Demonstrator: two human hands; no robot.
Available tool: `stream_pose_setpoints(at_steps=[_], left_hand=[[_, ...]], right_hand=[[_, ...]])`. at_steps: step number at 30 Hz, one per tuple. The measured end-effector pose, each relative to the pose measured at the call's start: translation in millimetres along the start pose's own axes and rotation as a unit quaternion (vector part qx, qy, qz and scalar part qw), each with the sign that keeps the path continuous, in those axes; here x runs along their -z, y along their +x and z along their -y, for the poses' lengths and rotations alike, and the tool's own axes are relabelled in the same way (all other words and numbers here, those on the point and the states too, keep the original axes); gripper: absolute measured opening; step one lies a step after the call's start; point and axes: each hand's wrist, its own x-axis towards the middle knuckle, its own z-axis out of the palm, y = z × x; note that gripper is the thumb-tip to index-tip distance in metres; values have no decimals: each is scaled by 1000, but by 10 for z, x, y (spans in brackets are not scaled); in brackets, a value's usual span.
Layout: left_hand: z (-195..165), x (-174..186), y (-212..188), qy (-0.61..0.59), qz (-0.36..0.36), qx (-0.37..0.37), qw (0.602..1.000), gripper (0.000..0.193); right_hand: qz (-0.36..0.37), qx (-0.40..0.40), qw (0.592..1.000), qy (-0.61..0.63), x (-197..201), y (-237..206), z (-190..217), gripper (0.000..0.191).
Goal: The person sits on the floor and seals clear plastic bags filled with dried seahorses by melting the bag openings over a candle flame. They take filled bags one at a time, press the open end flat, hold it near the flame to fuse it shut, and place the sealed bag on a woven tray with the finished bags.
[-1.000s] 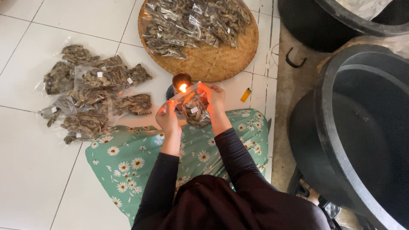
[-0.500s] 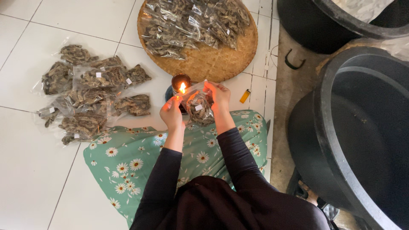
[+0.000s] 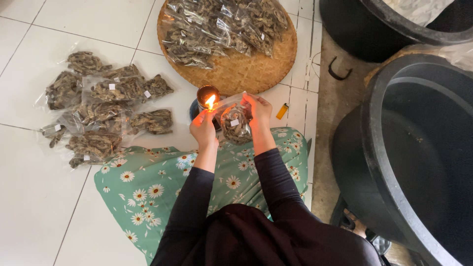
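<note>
Both my hands hold one clear plastic bag of dark dried pieces (image 3: 235, 124) by its top edge. My left hand (image 3: 203, 129) pinches the bag's left corner right beside the flame of a small candle (image 3: 207, 96) that burns in a dark cup on the floor. My right hand (image 3: 258, 109) grips the bag's right corner. The bag hangs between my hands above my green daisy-print skirt (image 3: 148, 189).
A round woven tray (image 3: 241, 74) with several filled bags lies ahead. More filled bags (image 3: 101, 106) are piled on the white tiles at left. A yellow lighter (image 3: 282, 111) lies by the tray. Large black tubs (image 3: 419, 148) stand at right.
My hands and the bag have shifted slightly, keeping the bag's top edge at the candle flame. Nothing else has moved.
</note>
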Motion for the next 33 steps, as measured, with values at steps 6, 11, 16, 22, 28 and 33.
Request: stream_pose_setpoints(at_steps=[6, 11, 16, 22, 28, 33], left_hand=[[48, -38, -5, -7, -3, 11, 1000, 24], [53, -53, -95, -24, 12, 2, 1000, 20], [-90, -58, -532, -3, 30, -33, 999, 14], [-691, -84, -1318, 12, 187, -185, 965, 14], [-1310, -173, -1773, 203, 250, -327, 888, 22], [-1565, -269, -1895, 245, 128, -460, 844, 31]], right_hand=[[-13, -25, 1000, 14, 53, -2, 35, 12], [-16, -25, 999, 27, 128, -12, 40, 14], [31, 5, 998, 56, 310, -403, 223, 15], [38, 140, 983, 113, 526, -1318, 700, 5], [78, 223, 957, 168, 515, -1910, 1098, 5], [102, 287, 942, 139, 438, -2157, 1254, 5]])
